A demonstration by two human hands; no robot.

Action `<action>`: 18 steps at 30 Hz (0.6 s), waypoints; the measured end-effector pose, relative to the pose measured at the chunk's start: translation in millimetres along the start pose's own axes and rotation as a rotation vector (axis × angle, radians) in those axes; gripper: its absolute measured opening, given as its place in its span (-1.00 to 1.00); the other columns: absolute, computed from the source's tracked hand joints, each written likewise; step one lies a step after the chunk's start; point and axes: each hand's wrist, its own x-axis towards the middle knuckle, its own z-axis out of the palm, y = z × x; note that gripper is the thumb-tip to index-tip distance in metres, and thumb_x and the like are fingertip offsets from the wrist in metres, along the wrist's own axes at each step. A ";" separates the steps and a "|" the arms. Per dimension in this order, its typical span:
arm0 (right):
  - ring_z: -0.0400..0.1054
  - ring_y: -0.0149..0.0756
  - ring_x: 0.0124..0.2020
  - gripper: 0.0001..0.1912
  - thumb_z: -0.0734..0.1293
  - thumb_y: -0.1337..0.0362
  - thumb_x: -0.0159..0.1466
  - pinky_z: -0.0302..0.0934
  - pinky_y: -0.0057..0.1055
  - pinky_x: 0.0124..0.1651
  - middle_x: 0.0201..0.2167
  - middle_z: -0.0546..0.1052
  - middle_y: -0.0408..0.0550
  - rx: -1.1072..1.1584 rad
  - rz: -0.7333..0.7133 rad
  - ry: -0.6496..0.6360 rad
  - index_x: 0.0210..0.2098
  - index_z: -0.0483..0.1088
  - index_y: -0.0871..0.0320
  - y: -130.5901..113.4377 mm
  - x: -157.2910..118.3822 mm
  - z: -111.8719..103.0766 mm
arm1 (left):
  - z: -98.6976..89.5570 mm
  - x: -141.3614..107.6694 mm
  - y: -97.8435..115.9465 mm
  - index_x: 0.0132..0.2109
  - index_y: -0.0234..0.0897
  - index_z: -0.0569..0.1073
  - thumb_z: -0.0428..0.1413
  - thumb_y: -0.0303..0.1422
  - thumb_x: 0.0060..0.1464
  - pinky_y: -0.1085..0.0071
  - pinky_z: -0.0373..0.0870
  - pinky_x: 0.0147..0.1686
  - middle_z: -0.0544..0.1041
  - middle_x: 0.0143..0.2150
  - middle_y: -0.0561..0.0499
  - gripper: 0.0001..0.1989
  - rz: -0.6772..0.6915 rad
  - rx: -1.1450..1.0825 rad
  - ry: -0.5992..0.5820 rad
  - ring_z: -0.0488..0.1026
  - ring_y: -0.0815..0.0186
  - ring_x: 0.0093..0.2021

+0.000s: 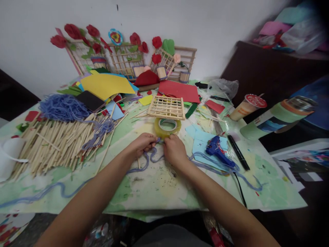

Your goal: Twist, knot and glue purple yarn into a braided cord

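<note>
Both hands meet at the table's middle, pinching blue-purple yarn [154, 156] between them. My left hand [146, 143] is closed on a short piece of it, fingertips together. Just to its right, my right hand [174, 149] is closed on the yarn too, with loose strands trailing off to either side under my forearms. Directly beyond the fingers lies a roll of clear yellowish tape [176, 128]. Behind the roll rests a small lattice of wooden sticks [166, 107]. What exactly sits between my fingertips is partly hidden.
Left are a heap of wooden sticks [55, 147] and a yarn tangle [63, 107]. Right are a blue glue gun [218, 151], a black marker [238, 152], a sealed cup [248, 106] and a bottle [277, 116] near the edge. Lattices with paper flowers [125, 61] lean on the wall.
</note>
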 end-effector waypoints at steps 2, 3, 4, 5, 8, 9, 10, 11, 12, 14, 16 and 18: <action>0.27 -0.18 -0.16 -0.80 0.15 0.40 0.27 0.12 -0.33 -0.15 -0.27 0.45 0.08 0.082 0.020 0.016 -0.37 0.39 0.19 0.4 -0.1 -0.1 | 0.2 -0.9 0.5 -0.57 -0.32 0.28 0.14 -0.33 -0.11 0.55 -0.22 -0.75 0.23 -0.70 0.15 -0.77 -0.006 -0.008 -0.009 -0.03 0.59 -0.76; 0.28 -0.19 -0.18 -0.81 0.14 0.40 0.26 0.12 -0.33 -0.15 -0.28 0.45 0.08 0.147 0.041 0.026 -0.37 0.37 0.19 0.6 -0.3 -0.6 | 0.1 -1.2 0.5 -0.56 -0.32 0.28 0.14 -0.34 -0.11 0.55 -0.22 -0.75 0.23 -0.70 0.15 -0.78 -0.006 -0.011 -0.011 -0.03 0.59 -0.76; 0.28 -0.21 -0.20 -0.82 0.14 0.39 0.27 0.12 -0.34 -0.17 -0.30 0.46 0.06 0.231 0.069 0.034 -0.38 0.35 0.19 1.0 -0.3 -1.6 | 0.0 -1.2 0.2 -0.56 -0.32 0.28 0.14 -0.34 -0.11 0.55 -0.21 -0.75 0.23 -0.70 0.15 -0.79 -0.006 -0.013 -0.013 -0.03 0.59 -0.76; 0.29 -0.23 -0.25 -0.83 0.14 0.39 0.26 0.13 -0.35 -0.19 -0.33 0.45 0.04 0.337 0.107 0.030 -0.39 0.33 0.18 1.5 -0.3 -3.0 | -0.3 -1.1 -0.2 -0.56 -0.33 0.29 0.14 -0.35 -0.12 0.55 -0.21 -0.75 0.23 -0.70 0.15 -0.80 -0.003 -0.015 -0.014 -0.03 0.59 -0.76; 0.24 -0.35 -0.50 -0.89 0.14 0.38 0.25 0.12 -0.41 -0.38 -0.58 0.35 -0.15 0.770 0.252 -0.111 -0.39 0.25 0.15 4.6 -2.3 -12.9 | -1.7 -0.1 -1.9 -0.54 -0.32 0.31 0.14 -0.36 -0.12 0.54 -0.21 -0.75 0.22 -0.70 0.16 -0.82 0.003 -0.016 -0.016 -0.03 0.58 -0.77; 0.18 -0.39 -0.58 -0.93 0.15 0.36 0.24 0.08 -0.44 -0.45 -0.66 0.28 -0.23 0.919 0.294 -0.168 -0.37 0.23 0.14 6.1 -4.9 -19.3 | -2.1 0.2 -2.4 -0.54 -0.32 0.31 0.14 -0.37 -0.12 0.54 -0.21 -0.75 0.21 -0.71 0.16 -0.82 0.002 -0.016 -0.015 -0.04 0.58 -0.77; 0.10 -0.42 -0.64 -0.97 0.17 0.35 0.23 0.03 -0.47 -0.51 -0.70 0.21 -0.29 1.050 0.316 -0.210 -0.34 0.23 0.13 7.7 -9.1 -27.9 | -2.4 0.3 -2.8 -0.55 -0.32 0.30 0.14 -0.37 -0.12 0.54 -0.22 -0.76 0.21 -0.71 0.16 -0.82 0.002 -0.016 -0.012 -0.04 0.58 -0.77; 0.04 -0.45 -0.67 -0.97 0.20 0.32 0.22 -0.03 -0.49 -0.56 -0.72 0.16 -0.33 1.151 0.322 -0.223 -0.31 0.23 0.13 9.4 -15.1 -38.9 | -2.6 0.3 -3.1 -0.55 -0.31 0.30 0.14 -0.37 -0.12 0.53 -0.22 -0.76 0.20 -0.71 0.17 -0.82 0.001 -0.015 -0.009 -0.04 0.58 -0.77; 0.00 -0.48 -0.68 -0.92 0.24 0.28 0.21 -0.07 -0.51 -0.58 -0.70 0.16 -0.34 1.215 0.295 -0.210 -0.29 0.25 0.13 11.2 -23.1 -52.2 | -2.7 0.1 -3.1 -0.55 -0.31 0.30 0.14 -0.38 -0.11 0.53 -0.21 -0.76 0.20 -0.71 0.17 -0.82 0.001 -0.013 -0.007 -0.04 0.58 -0.78; -0.03 -0.52 -0.66 -0.86 0.29 0.21 0.21 -0.12 -0.52 -0.58 -0.66 0.16 -0.31 1.254 0.201 -0.188 -0.29 0.32 0.14 15.6 -44.0 -84.7 | -2.7 -0.5 -3.0 -0.55 -0.31 0.31 0.13 -0.39 -0.11 0.53 -0.20 -0.76 0.21 -0.71 0.16 -0.83 0.003 -0.011 -0.003 -0.02 0.57 -0.78; -0.02 -0.52 -0.65 -0.85 0.33 0.17 0.20 -0.13 -0.49 -0.59 -0.63 0.22 -0.25 1.198 0.153 -0.123 -0.32 0.38 0.12 23.3 -68.3 -120.0 | -2.6 -0.8 -2.8 -0.54 -0.32 0.32 0.13 -0.40 -0.11 0.53 -0.18 -0.76 0.23 -0.70 0.15 -0.85 0.005 -0.010 0.002 0.00 0.57 -0.77; 0.00 -0.49 -0.66 -0.85 0.36 0.14 0.19 -0.15 -0.46 -0.61 -0.63 0.25 -0.21 1.167 0.114 -0.011 -0.33 0.42 0.07 37.2 -90.3 -151.2 | -2.6 -0.5 -2.8 -0.54 -0.32 0.32 0.13 -0.41 -0.11 0.53 -0.18 -0.76 0.23 -0.70 0.15 -0.85 0.000 -0.009 0.006 0.00 0.57 -0.77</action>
